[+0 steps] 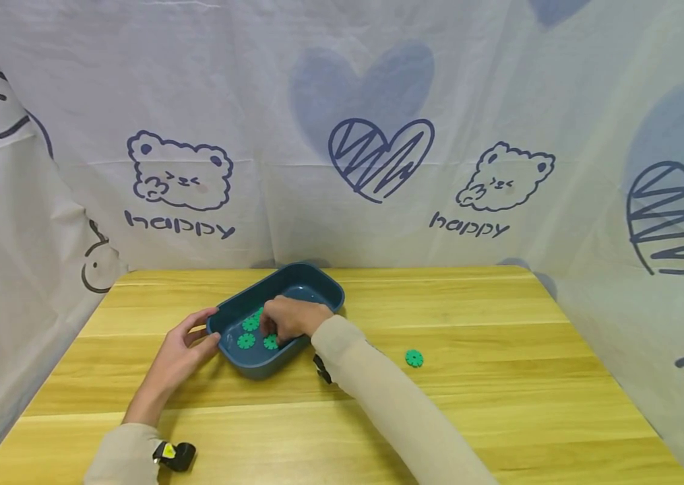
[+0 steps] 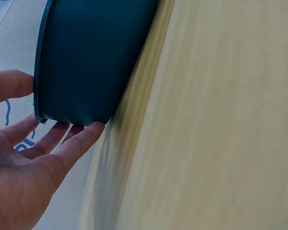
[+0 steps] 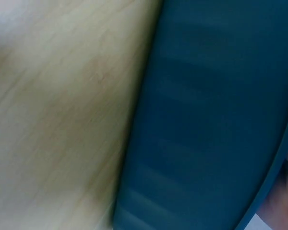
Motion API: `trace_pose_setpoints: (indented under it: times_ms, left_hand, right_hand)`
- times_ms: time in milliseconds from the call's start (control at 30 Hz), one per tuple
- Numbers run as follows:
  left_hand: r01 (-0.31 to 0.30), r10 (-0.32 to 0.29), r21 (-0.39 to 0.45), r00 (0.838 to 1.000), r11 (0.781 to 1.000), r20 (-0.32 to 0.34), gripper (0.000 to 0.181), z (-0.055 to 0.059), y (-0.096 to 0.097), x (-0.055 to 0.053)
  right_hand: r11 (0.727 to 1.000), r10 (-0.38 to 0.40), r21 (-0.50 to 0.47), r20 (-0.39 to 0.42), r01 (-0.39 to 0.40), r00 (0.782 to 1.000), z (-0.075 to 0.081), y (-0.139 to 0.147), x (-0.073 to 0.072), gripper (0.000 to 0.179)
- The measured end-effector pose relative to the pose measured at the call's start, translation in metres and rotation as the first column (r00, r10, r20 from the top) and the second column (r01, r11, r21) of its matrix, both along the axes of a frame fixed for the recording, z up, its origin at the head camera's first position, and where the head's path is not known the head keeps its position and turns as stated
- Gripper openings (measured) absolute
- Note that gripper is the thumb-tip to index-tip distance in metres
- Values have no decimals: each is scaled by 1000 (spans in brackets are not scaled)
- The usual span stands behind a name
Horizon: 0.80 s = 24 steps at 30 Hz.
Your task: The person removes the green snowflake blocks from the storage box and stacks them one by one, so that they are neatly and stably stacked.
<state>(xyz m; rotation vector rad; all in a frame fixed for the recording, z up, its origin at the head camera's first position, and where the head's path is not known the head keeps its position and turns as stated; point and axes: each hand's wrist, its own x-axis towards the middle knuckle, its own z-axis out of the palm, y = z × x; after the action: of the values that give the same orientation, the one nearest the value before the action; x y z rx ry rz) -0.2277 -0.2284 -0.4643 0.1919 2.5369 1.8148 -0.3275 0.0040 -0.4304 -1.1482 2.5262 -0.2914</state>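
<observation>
A dark blue oblong tub [image 1: 244, 369] stands at an angle on the table. My left hand [image 1: 180, 353] holds its near left end, thumb and fingers spread around the corner; in the left wrist view these fingertips [image 2: 97, 127] touch the tub's outer wall [image 2: 91, 62]. Over the near rim, my right hand [image 1: 293, 318] reaches inside with bent fingers pointing down. Several green notched plastic discs [image 1: 246, 341] lie on the tub's floor around those fingers. Whether the fingers pinch a disc is hidden. The right wrist view shows mainly the tub's side [image 3: 206, 115], blurred.
One more green notched disc [image 1: 414, 358] lies on the wooden table [image 1: 499, 377], right of the tub and beyond the right forearm. A white cloth [image 1: 342, 222] with printed bears and hearts hangs behind the table and at both sides.
</observation>
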Motion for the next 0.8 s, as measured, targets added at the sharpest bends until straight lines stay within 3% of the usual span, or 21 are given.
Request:
trace_pose_setpoints:
  times_ms: [367, 600, 800]
  left_hand:
    - [-1, 1, 6, 1000, 1000, 2, 58, -1, 1, 0]
    - [0, 0, 7, 1000, 1000, 0, 58, -2, 1, 0]
    - [-2, 1, -4, 1000, 1000, -8, 58, -1, 1, 0]
  right_hand:
    - [1000, -20, -11, -19, 19, 1000, 0, 2, -1, 28]
    - [997, -32, -68, -32, 30, 999, 0, 9, -6, 26]
    - [989, -44, -140, -52, 37, 998, 10, 18, -7, 24]
